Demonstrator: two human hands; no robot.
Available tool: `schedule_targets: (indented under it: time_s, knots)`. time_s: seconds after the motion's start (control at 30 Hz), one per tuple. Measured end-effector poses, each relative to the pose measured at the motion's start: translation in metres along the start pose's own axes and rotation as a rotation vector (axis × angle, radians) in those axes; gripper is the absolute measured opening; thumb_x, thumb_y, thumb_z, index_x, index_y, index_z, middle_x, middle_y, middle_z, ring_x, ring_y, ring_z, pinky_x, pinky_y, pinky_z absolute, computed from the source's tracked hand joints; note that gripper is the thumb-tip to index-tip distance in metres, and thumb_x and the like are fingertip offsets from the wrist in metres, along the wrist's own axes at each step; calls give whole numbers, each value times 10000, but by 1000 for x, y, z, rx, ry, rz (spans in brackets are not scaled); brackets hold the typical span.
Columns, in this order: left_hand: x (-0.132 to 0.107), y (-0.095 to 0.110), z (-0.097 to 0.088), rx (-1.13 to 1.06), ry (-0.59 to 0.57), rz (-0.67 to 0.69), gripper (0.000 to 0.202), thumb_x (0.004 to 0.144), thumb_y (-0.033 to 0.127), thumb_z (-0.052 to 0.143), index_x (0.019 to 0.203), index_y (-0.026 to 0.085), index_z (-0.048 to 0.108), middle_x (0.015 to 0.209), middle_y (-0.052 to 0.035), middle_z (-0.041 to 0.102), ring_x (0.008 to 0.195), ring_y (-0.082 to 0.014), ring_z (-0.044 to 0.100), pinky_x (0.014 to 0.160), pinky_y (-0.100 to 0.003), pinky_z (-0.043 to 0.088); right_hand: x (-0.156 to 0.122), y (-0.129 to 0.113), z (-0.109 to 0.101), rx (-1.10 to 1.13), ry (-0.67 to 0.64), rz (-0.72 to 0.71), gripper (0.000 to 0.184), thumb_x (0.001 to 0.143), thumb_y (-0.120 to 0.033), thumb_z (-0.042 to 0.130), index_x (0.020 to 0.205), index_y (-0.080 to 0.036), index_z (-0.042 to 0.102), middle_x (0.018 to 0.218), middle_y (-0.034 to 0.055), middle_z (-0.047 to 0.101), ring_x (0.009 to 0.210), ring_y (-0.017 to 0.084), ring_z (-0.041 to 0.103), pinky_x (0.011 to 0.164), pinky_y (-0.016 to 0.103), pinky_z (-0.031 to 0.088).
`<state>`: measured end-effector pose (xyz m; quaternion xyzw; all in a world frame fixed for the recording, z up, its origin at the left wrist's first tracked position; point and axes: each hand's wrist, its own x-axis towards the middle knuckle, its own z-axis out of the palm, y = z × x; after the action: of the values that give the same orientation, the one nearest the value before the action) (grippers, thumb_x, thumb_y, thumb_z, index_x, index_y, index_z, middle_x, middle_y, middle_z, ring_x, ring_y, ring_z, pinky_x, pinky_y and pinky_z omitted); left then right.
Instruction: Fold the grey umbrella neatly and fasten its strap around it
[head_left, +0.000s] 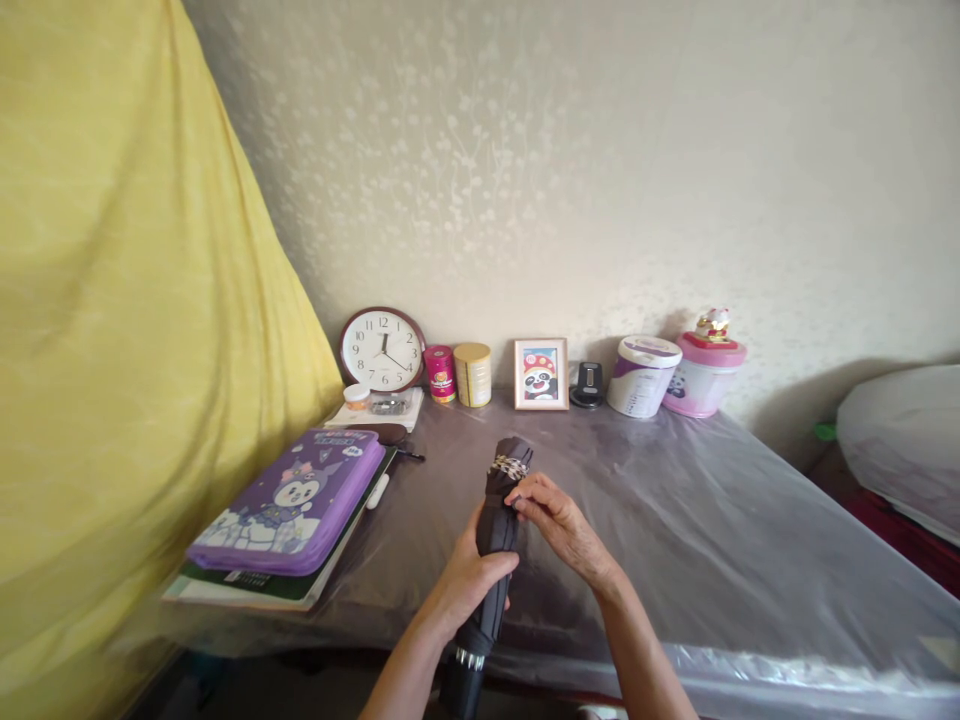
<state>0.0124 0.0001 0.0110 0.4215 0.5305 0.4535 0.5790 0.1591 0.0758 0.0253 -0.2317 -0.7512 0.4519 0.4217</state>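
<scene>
A folded black umbrella (pixel 491 600) is held over the table's front edge, its handle end pointing down toward me. My left hand (pixel 476 570) wraps round the middle of it, thumb across the top. With thumb and fingers pinched, my right hand (pixel 559 520) holds a small dark piece at the umbrella's right side, which looks like the end of its strap. A patterned band (pixel 510 467) circles the umbrella near its far end.
A purple zip case (pixel 300 500) lies on books at the left, beside a yellow curtain (pixel 150 300). Along the wall stand a clock (pixel 383 349), a pink can (pixel 440 375), a yellow can (pixel 472 375), a framed panda picture (pixel 541 375) and two tubs (pixel 643 378). Plastic sheeting covers the table (pixel 675 540).
</scene>
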Motion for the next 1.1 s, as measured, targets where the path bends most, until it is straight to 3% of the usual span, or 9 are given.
schedule_targets:
  time_s: [0.27,0.57,0.77,0.93,1.1]
  knots:
    - [-5,4,1,49,27,-26,606,702,207,563,1272,282,373,572,77,467,389,-132,532,371,-230,439,0,0,0,-54,-37,17,200,881,-309,498,943,-243,675,900,35,546,818,153,538,730,273,441]
    - [-3,-5,1,102,41,28,641,723,187,538,1324,294,343,580,77,461,370,-98,509,360,-184,400,0,4,5,-60,90,159,111,793,-294,599,838,-201,639,736,-3,612,688,144,557,656,267,446]
    - [-2,-6,1,126,49,47,672,722,175,535,1344,304,314,567,81,458,368,-102,507,361,-187,399,2,6,9,-138,120,69,98,790,-270,593,836,-208,652,833,21,601,772,156,567,697,274,450]
    - [-6,-3,1,116,47,30,676,719,195,538,1350,289,315,597,67,462,378,-107,502,366,-205,403,2,9,12,-121,178,111,110,769,-266,616,858,-206,591,760,-9,567,691,134,548,647,257,459]
    - [-9,5,1,65,4,0,646,715,208,548,1325,277,346,577,65,465,390,-130,527,372,-224,422,2,4,9,-242,124,29,87,798,-238,595,865,-209,641,850,20,577,749,141,563,670,262,460]
